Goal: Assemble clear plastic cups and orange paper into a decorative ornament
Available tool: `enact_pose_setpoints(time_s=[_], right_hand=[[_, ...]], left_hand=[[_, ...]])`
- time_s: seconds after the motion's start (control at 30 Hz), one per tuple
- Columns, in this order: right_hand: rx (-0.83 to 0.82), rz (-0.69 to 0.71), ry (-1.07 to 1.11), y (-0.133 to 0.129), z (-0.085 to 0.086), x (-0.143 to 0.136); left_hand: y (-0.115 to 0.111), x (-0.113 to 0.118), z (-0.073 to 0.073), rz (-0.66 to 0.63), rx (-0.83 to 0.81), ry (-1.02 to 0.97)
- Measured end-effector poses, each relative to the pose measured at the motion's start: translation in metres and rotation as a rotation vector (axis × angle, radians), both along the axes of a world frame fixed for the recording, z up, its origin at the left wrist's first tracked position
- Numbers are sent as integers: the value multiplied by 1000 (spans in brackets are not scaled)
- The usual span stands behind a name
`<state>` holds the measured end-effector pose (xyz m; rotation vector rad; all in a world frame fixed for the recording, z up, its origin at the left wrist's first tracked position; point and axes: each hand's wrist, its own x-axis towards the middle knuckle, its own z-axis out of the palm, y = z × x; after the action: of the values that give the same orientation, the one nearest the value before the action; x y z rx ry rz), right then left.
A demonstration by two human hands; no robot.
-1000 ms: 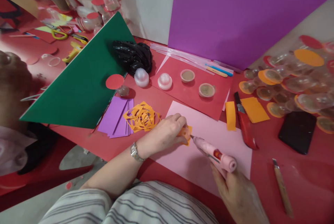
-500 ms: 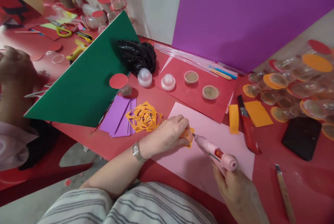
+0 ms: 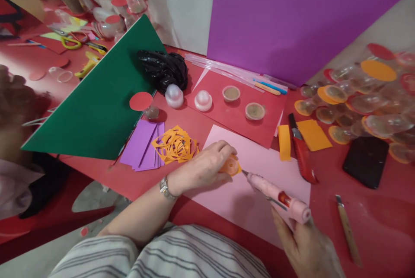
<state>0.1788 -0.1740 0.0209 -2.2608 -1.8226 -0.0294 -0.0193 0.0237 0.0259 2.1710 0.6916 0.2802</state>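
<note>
Small clear plastic piece [image 3: 231, 165], orange paper [image 3: 240, 169] beneath it, lies over the pink sheet [image 3: 259, 150] on the counter [image 3: 327, 209], pinched in your left hand [image 3: 212, 162]. Your right hand [image 3: 306, 239] grasps the pink glue gun [image 3: 269, 189], nozzle just beside the paper's corner. Risk: nozzle drift or dripping glue could burn your left hand or mark the sheet; a loose pinch could skew the paper.

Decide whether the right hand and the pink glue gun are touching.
Touching: the head view shows the right hand gripping the pink glue gun, with no gap between them.
</note>
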Motion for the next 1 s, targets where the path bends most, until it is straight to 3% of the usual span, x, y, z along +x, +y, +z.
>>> enact_pose_setpoints(time_s=[0.17, 0.4, 0.5, 0.6, 0.83, 1.0], right_hand=[[-3, 9, 36, 3, -5, -7], [16, 126, -121, 21, -6, 0], [74, 206, -130, 35, -10, 5], [81, 200, -114, 40, -16, 7], [-50, 56, -43, 10, -19, 0], [-48, 82, 72, -4, -13, -6]], left_hand=[[-4, 4, 2, 81, 2, 59], [-5, 7, 1, 35, -56, 6], [-5, 7, 0, 34, -30, 32], [-5, 6, -2, 34, 10, 51], [-3, 6, -2, 34, -16, 23], [-3, 6, 1, 42, 41, 47]])
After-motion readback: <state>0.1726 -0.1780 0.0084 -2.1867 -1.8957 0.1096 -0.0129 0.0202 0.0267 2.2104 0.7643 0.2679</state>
